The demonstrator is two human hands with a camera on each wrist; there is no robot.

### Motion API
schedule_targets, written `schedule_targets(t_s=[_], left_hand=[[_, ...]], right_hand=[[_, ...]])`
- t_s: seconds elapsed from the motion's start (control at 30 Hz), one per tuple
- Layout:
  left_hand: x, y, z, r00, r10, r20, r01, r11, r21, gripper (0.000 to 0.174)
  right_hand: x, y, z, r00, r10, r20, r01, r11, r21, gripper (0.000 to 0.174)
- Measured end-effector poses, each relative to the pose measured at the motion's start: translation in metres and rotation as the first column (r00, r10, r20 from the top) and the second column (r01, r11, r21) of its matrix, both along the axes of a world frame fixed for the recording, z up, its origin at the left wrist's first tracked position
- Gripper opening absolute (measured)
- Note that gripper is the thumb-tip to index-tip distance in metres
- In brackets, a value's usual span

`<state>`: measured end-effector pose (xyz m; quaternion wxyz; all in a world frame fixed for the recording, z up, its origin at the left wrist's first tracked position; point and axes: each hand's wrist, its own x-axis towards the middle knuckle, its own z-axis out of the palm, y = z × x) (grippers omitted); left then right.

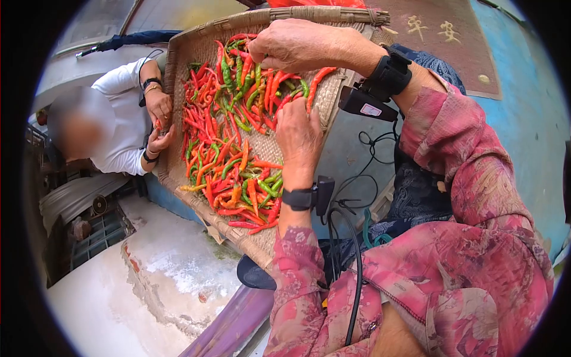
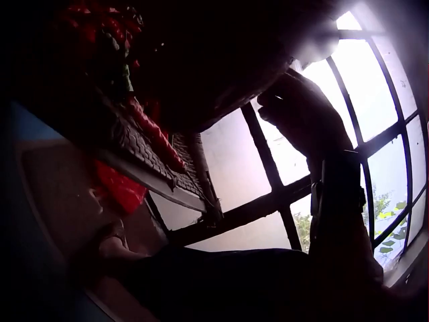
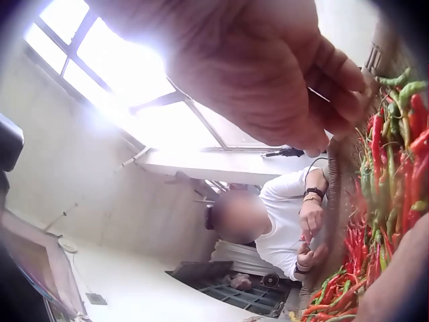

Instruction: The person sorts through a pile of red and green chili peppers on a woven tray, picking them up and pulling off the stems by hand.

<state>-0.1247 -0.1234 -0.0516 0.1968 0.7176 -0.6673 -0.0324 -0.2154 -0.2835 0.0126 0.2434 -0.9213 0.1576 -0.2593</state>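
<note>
Red and green chili peppers (image 1: pixel 205 116) lie spread in a woven basket (image 1: pixel 270 141). My left hand (image 1: pixel 299 140) is low over the peppers by the basket's near side, back up; its fingertips are hidden, so any grip cannot be made out. A long red pepper (image 1: pixel 319 83) lies beside its fingers. Further up, my right hand (image 1: pixel 297 46) hangs over the peppers with loosely bent fingers. In the right wrist view, nothing shows between the fingers of my right hand (image 3: pixel 268 74), and peppers (image 3: pixel 379 194) lie beyond. The left wrist view is dark, with a red pepper (image 2: pixel 155 133) near the basket edge.
Across the basket a person in a white shirt (image 1: pixel 125 116) holds both hands together at its far rim. Black cables (image 1: pixel 357 178) hang beside my knees. A red plastic bag (image 1: pixel 315 3) is past the basket's top edge. A dark umbrella (image 1: pixel 137 39) lies behind the far corner.
</note>
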Motion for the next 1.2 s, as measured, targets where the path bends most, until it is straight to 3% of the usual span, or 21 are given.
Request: schedule_targets(t_s=[0.23,0.4,0.47,0.53,0.6,0.63,0.77,0.9,1.07,1.13,1.2], left_hand=[[-0.008,-0.051,-0.033,0.943,0.083,0.323,-0.093,0.995,0.017,0.018],[0.011,-0.049,-0.036,0.963,0.149,0.224,-0.153,0.988,0.003,0.016],[0.022,-0.038,-0.028,0.977,0.21,0.036,-0.203,0.97,-0.133,0.015],[0.031,-0.026,-0.017,0.96,0.274,-0.049,-0.278,0.955,-0.105,0.017],[0.039,-0.01,-0.007,0.861,0.327,-0.389,-0.38,0.923,-0.067,0.017],[0.044,-0.003,-0.005,0.813,0.345,-0.469,-0.404,0.914,-0.027,0.019],[0.063,0.025,0.003,0.722,0.398,-0.566,-0.468,0.883,0.024,0.018],[0.092,0.062,0.016,0.828,0.423,-0.368,-0.448,0.894,0.018,0.028],[0.103,0.111,0.049,0.84,0.436,-0.323,-0.42,0.899,0.121,0.036],[0.104,0.125,0.057,0.96,0.276,0.05,-0.28,0.955,0.098,0.033],[0.104,0.135,0.055,0.929,0.224,0.295,-0.269,0.956,0.121,0.026]], right_hand=[[-0.015,-0.012,0.004,0.997,-0.075,0.025,0.075,0.997,-0.005,0.018],[-0.015,-0.011,-0.003,0.996,-0.09,0.018,0.09,0.996,-0.017,0.015],[-0.013,-0.01,-0.007,0.994,-0.07,0.09,0.073,0.997,-0.031,0.013],[-0.01,-0.009,-0.005,0.996,-0.055,0.067,0.056,0.998,-0.019,0.013],[-0.003,-0.007,-0.011,0.995,-0.044,0.087,0.047,0.998,-0.028,0.013],[0.0,-0.005,-0.014,0.994,-0.041,0.1,0.044,0.998,-0.034,0.014],[0.005,0.006,-0.014,1.0,0.002,-0.029,-0.002,1.0,-0.012,0.014],[0.011,0.011,-0.014,0.997,0.024,-0.072,-0.025,1.0,-0.017,0.013],[0.015,0.016,-0.022,0.992,0.013,-0.122,-0.023,0.997,-0.075,0.012],[0.013,0.019,-0.018,0.993,0.032,-0.117,-0.041,0.996,-0.074,0.012],[0.015,0.022,-0.013,0.981,0.036,-0.188,-0.055,0.994,-0.096,0.012]])
